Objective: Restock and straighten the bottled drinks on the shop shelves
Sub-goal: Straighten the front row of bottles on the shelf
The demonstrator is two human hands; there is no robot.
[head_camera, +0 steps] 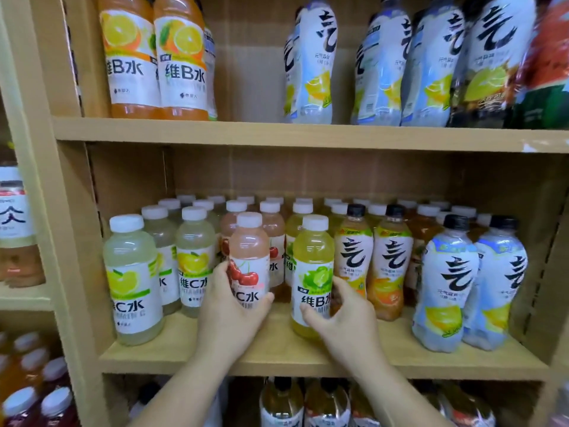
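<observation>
- Bright, warm, even light on the middle shelf (277, 352); shadows stay soft.
- White caps (249, 219) nearly blow out.
- Glare streaks on the orange bottles (181, 109).
- Lower shelf (118, 402) goes dim.
- Wide-angle bend bows the edges; top-right bottles (498, 63) smear into blur.
- Left-edge bottles (15, 211) look soft too.

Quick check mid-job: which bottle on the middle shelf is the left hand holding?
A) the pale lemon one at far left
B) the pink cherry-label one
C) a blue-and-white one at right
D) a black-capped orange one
B: the left hand curls round the lower half of the pink cherry-label bottle, while the right hand grips the yellow-green bottle beside it.
</observation>
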